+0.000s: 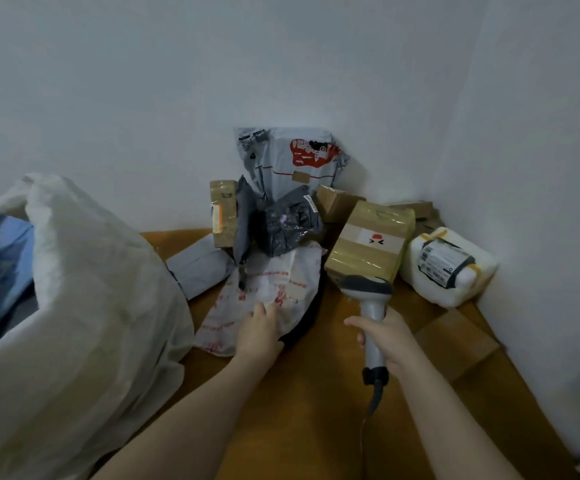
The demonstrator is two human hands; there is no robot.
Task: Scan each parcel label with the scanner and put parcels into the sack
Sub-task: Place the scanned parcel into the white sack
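Next parcel being picked: left hand [259, 329] rests on the white red-printed mailer [274, 282] at 12 o'clock, fingers perhaps pinching it, though that is unclear. Right hand [390, 337] grips the scanner [371, 306] at 1 o'clock. Next: find the label, scan it, then drop the parcel into the sack [101, 289] at 9 o'clock.
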